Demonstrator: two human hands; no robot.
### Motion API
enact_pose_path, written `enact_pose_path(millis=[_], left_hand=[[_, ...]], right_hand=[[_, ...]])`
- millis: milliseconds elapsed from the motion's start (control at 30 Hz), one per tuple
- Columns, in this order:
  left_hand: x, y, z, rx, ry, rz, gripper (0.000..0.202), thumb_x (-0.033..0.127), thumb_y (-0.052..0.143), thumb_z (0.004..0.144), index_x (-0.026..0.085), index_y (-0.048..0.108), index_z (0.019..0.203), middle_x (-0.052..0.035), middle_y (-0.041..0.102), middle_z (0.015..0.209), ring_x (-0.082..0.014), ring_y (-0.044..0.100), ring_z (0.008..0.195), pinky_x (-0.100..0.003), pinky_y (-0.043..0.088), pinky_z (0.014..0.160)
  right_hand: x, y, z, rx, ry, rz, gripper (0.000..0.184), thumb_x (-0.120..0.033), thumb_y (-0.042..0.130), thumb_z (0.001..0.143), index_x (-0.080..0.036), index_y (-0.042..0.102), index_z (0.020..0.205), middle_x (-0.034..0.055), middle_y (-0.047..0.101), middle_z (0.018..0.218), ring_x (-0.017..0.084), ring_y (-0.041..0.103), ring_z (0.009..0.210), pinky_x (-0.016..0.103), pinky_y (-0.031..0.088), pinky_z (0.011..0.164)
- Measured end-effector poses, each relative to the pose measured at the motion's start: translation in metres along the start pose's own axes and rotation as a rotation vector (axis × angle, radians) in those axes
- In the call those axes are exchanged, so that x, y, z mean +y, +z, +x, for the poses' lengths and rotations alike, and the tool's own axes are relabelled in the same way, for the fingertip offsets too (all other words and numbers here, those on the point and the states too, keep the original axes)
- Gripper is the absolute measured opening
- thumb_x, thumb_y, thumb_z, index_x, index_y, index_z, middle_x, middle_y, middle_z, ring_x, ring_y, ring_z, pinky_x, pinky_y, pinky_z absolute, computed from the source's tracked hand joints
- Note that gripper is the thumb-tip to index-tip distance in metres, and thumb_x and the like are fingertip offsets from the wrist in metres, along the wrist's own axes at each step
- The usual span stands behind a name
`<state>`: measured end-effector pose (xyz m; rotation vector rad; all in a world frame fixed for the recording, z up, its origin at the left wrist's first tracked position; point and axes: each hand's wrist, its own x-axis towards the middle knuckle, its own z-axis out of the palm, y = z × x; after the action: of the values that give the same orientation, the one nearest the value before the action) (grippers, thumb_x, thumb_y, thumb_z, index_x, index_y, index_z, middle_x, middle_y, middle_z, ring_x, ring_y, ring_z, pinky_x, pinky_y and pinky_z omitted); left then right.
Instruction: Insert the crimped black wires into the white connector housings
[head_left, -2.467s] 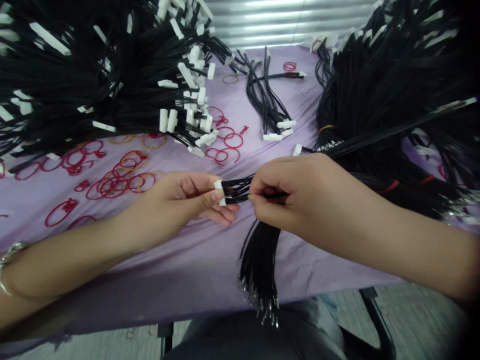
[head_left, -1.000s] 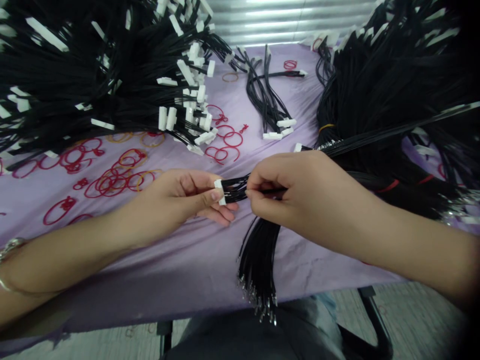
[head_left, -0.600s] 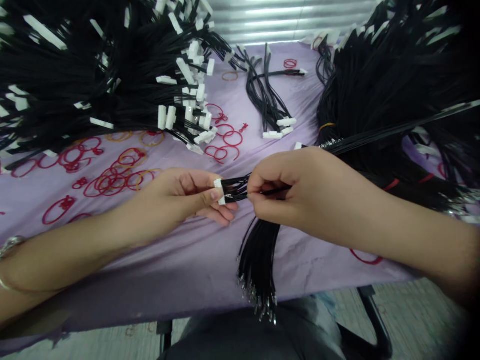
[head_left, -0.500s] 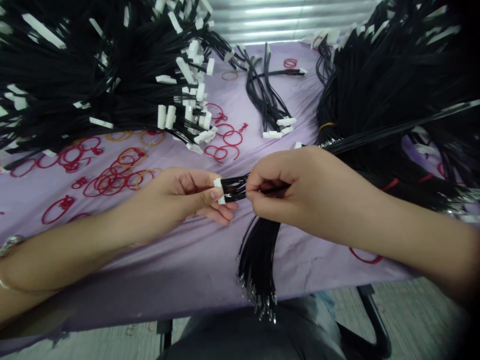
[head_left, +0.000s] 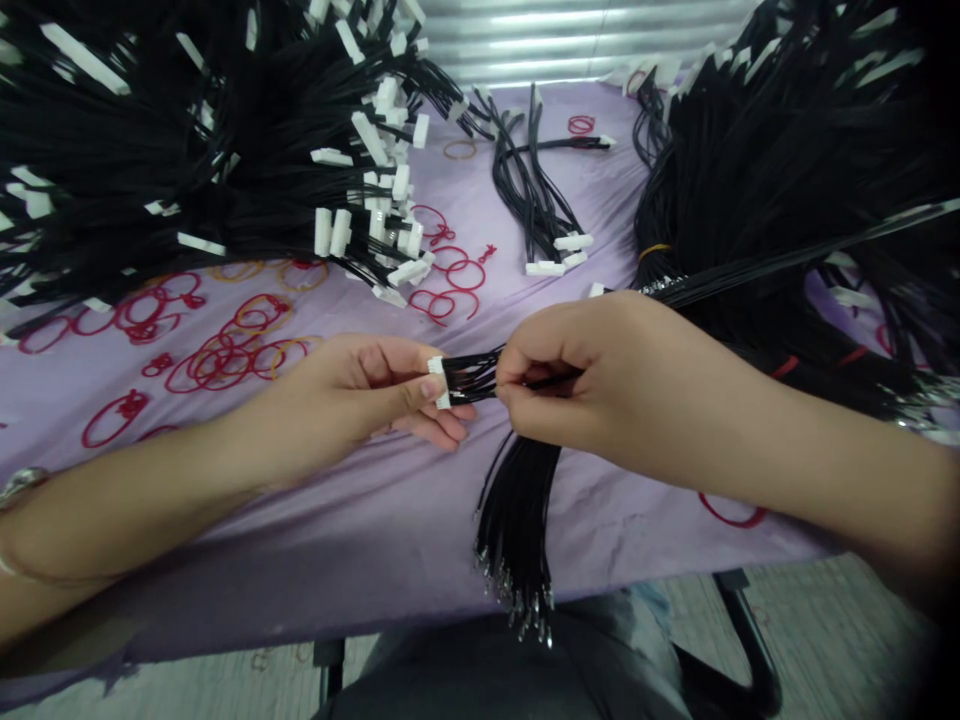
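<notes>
My left hand point(head_left: 382, 385) pinches a white connector housing point(head_left: 439, 383) between thumb and fingers, in front of me over the cloth. Several black wires point(head_left: 474, 376) run from the housing toward the right. My right hand point(head_left: 577, 370) is closed, thumb against forefinger, on a black wire at the right of the housing; its fingertips hide the exact grip. Beneath the right hand a bundle of black wires point(head_left: 521, 520) hangs down, with bare metal terminals at its lower ends. Whether the right hand also holds this bundle is hidden.
Piles of black wire harnesses with white connectors point(head_left: 187, 150) lie at the left; more black wires point(head_left: 787, 200) are heaped at the right. Red rubber bands point(head_left: 217, 360) are scattered on the purple cloth point(head_left: 360, 540). A few finished-looking harnesses point(head_left: 536, 190) lie at the back.
My right hand has shifted very slightly to the right, away from the connector housing. My left hand keeps the housing in the same place.
</notes>
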<state>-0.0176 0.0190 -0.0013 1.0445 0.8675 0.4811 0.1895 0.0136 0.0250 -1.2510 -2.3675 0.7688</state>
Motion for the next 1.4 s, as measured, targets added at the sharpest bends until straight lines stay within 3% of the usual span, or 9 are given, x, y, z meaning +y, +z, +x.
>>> enact_pose_path(millis=[867, 1400], left_hand=[[-0.0017, -0.0008, 0.0004, -0.017, 0.014, -0.008, 0.01, 0.014, 0.061, 0.085, 0.005, 0.064, 0.081, -0.006, 0.074, 0.077, -0.0124, 0.072, 0.071, -0.02, 0.06, 0.07], [0.0026, 0.0043, -0.0004, 0.029, -0.01, 0.0, 0.009, 0.007, 0.057, 0.086, 0.006, 0.066, 0.082, -0.0059, 0.074, 0.074, -0.0119, 0.072, 0.068, -0.017, 0.059, 0.068]], right_hand=[[-0.0009, 0.0006, 0.0024, 0.006, 0.022, -0.003, 0.014, -0.016, 0.055, 0.07, -0.016, 0.062, 0.058, -0.007, 0.052, 0.053, 0.002, 0.042, 0.049, 0.021, 0.029, 0.051], [-0.0048, 0.0057, 0.0028, -0.018, 0.067, -0.017, 0.016, -0.018, 0.054, 0.072, -0.016, 0.061, 0.058, -0.0049, 0.049, 0.052, 0.005, 0.037, 0.047, 0.023, 0.025, 0.049]])
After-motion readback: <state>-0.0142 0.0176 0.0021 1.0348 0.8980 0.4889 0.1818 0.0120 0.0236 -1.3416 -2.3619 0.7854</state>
